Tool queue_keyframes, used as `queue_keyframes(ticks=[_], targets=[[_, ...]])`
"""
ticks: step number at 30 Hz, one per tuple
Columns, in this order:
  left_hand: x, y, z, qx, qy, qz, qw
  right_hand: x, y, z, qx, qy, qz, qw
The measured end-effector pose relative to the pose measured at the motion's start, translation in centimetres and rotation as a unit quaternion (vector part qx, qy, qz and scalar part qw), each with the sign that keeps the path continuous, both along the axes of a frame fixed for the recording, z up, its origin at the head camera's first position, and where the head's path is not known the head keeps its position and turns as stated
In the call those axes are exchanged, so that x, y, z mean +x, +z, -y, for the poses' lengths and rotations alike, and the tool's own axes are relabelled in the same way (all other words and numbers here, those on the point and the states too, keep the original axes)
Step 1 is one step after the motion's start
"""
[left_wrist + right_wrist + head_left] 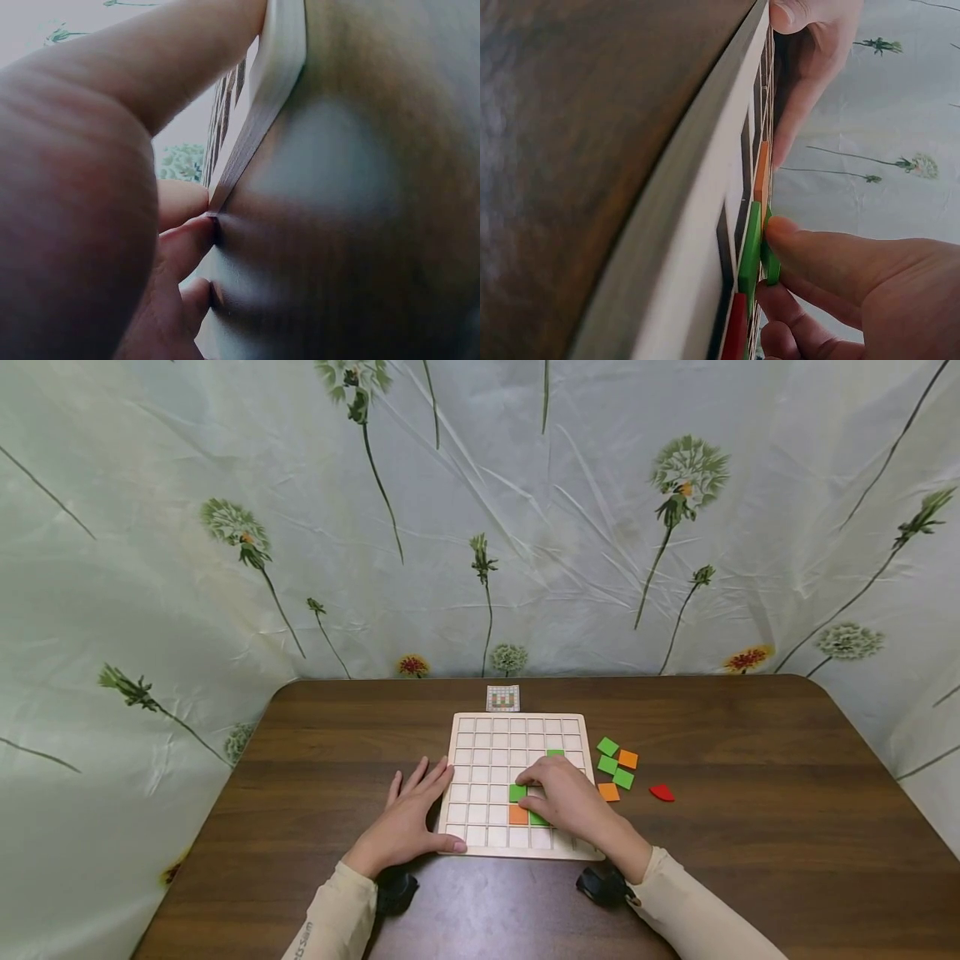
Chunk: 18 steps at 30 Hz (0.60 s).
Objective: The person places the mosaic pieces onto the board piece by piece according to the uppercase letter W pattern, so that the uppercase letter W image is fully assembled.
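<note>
A pale wooden grid board (480, 846) lies on the table. My left hand (408, 822) rests against its left side, fingers straight along the edge and the thumb on the near left corner. Over the board, my right hand (566, 797) pinches a green square tile (771, 251) between thumb and fingers, just above an orange tile (518, 814) set in a cell. Beside that orange one sits another green tile (537, 819), partly under the hand. In the right wrist view a red piece (736, 326) shows nearer the camera. A further green tile (555, 752) lies higher on the grid.
Several loose green tiles (608, 747) and orange tiles (627, 760) lie right of the board, with a red rounded piece (662, 793) farther right. A small pattern card (502, 698) lies behind the board. Behind the brown table (750, 760) hangs a flowered curtain (585, 527).
</note>
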<state>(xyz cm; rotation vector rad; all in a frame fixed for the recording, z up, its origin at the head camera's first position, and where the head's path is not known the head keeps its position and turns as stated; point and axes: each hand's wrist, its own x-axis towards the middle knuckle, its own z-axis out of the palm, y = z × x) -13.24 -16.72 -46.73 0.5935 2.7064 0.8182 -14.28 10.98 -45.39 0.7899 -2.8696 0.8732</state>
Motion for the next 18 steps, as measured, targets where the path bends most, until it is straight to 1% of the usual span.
queue_keyframes(ticks=[18], targets=[[0.01,-0.05,0.0,0.001,-0.001,0.0,1.0,0.04,0.01,0.02,0.011,-0.005,0.005,0.9999]])
